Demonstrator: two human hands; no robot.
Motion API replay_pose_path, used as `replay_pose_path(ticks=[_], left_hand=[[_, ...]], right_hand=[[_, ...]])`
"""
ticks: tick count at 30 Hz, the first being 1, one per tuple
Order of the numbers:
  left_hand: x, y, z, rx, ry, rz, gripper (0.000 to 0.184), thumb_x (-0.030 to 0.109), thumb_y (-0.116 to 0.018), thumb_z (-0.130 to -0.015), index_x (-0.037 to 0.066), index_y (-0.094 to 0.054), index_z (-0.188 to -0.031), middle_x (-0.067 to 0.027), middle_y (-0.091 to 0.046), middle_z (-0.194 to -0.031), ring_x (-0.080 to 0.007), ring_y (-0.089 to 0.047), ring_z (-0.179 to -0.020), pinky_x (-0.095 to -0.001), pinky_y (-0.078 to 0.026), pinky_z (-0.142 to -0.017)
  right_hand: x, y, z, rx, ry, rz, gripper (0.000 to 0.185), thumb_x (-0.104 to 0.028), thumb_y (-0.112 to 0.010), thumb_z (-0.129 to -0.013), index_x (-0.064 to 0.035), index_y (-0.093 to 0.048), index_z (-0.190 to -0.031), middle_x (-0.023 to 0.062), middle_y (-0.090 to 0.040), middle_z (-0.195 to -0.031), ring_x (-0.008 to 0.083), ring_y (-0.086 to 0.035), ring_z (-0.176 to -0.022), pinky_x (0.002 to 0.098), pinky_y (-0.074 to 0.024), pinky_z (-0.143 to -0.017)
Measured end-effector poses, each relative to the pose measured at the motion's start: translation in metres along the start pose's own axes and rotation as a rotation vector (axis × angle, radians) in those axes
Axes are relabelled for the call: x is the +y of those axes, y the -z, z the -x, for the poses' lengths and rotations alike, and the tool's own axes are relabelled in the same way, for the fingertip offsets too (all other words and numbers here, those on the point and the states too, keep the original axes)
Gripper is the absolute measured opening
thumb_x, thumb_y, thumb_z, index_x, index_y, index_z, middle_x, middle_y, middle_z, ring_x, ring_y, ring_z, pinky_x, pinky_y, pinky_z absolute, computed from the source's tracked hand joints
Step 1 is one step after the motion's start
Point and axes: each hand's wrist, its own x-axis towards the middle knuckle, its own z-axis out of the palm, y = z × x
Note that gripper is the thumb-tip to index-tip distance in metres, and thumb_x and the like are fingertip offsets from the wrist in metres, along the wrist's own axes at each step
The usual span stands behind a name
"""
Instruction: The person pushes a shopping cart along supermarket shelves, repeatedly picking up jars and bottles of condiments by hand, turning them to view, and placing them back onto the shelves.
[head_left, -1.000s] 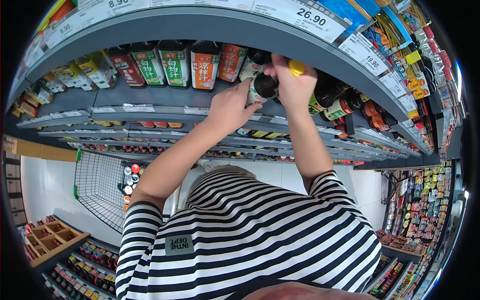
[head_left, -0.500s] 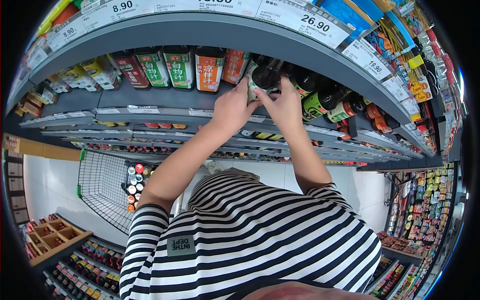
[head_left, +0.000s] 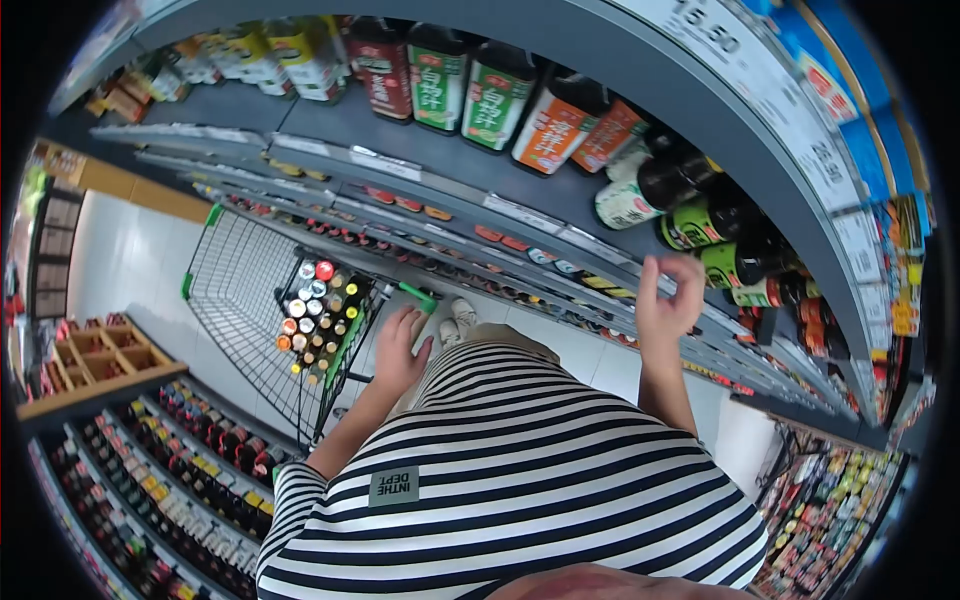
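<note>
My left hand [head_left: 400, 350] hangs low beside the green cart handle [head_left: 418, 297], fingers apart and nothing in it. In front of the shelf edge, my right hand [head_left: 668, 298] is raised with its fingers curled and nothing visible between them. Just above it on the shelf stands a dark bottle with a white label [head_left: 628, 204], next to green-labelled bottles [head_left: 687, 226]. Orange-labelled bottles [head_left: 549, 131] and further green-labelled ones [head_left: 497, 97] stand to the left along the same shelf.
A wire shopping cart [head_left: 232, 290] at the left holds several capped bottles [head_left: 318, 318]. A wooden compartment rack [head_left: 100, 368] and more stocked shelves [head_left: 165, 470] lie at lower left. The upper shelf edge with price tags [head_left: 775, 95] curves overhead.
Both hands have let go of the white-labelled bottle, which now stands on the shelf. My left hand has dropped towards the cart and my right has pulled back. The view has turned.
</note>
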Motion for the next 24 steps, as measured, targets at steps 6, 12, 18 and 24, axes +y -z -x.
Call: replay_pose_path(ticks=[6, 12, 18, 24], left_hand=[[-0.039, 0.011, 0.076, -0.451, 0.393, -0.161, 0.066, 0.029, -0.074, -0.086, 0.009, -0.044, -0.141, -0.0189, -0.067, -0.114, -0.0392, -0.067, -0.1, -0.0473, -0.055, -0.085], [-0.039, 0.005, 0.081, -0.425, 0.543, -0.157, 0.047, 0.028, -0.064, -0.092, 0.012, -0.049, -0.134, -0.0189, -0.071, -0.096, -0.0416, -0.069, -0.084, -0.0503, -0.055, -0.075], [-0.036, 0.005, 0.08, -0.437, 0.629, -0.222, 0.041, 0.044, -0.059, -0.096, 0.015, -0.059, -0.125, -0.0155, -0.073, -0.094, -0.0375, -0.071, -0.085, -0.048, -0.056, -0.075], [-0.034, 0.008, 0.076, -0.426, 0.627, -0.186, 0.036, 0.044, -0.059, -0.095, 0.016, -0.062, -0.118, -0.0145, -0.072, -0.085, -0.0376, -0.07, -0.079, -0.0481, -0.055, -0.071]], right_hand=[[-0.045, -0.066, 0.011, -0.359, 0.252, -0.445, 0.02, 0.001, -0.082, -0.073, -0.0051, -0.064, -0.08, 0.0086, -0.065, -0.076, 0.0232, -0.065, -0.067, 0.03, -0.0498, -0.059], [-0.045, -0.099, 0.015, -0.619, 0.446, -0.514, 0.015, -0.011, -0.082, -0.076, -0.0096, -0.067, -0.079, 0.0017, -0.068, -0.076, 0.0203, -0.067, -0.065, 0.0325, -0.052, -0.056], [-0.035, -0.12, 0.016, -0.835, 0.381, -0.549, 0.009, -0.013, -0.078, -0.081, -0.0102, -0.069, -0.081, 0.0049, -0.069, -0.074, 0.0248, -0.068, -0.065, 0.0346, -0.053, -0.057], [-0.018, -0.174, 0.054, -1.297, 0.14, -0.424, 0.025, -0.031, -0.068, -0.092, -0.0104, -0.071, -0.106, 0.0095, -0.072, -0.103, 0.0334, -0.07, -0.093, 0.0462, -0.0551, -0.08]])
